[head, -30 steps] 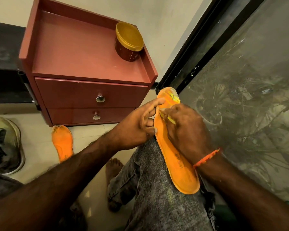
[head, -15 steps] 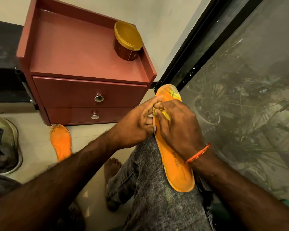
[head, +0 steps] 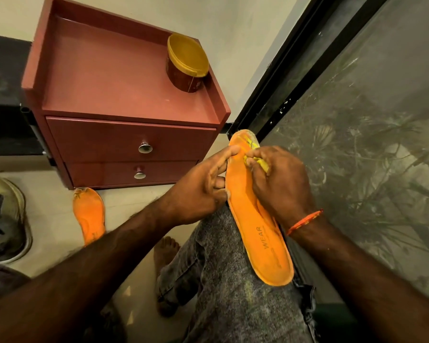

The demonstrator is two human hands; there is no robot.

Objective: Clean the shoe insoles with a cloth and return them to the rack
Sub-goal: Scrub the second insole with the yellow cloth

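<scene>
- Warm, dim indoor light; forearms nearest the camera fall dark
- Wide-angle bending at the edges; window (head: 357,144) beyond the fingers hazy, dull

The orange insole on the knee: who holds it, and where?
The left hand grips the insole by its left edge near the toe; the right hand presses a yellow cloth on it.

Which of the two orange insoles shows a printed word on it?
The insole on the knee, held by both hands, shows "WEAR" near its heel. The insole on the floor by the cabinet shows no readable word.
</scene>
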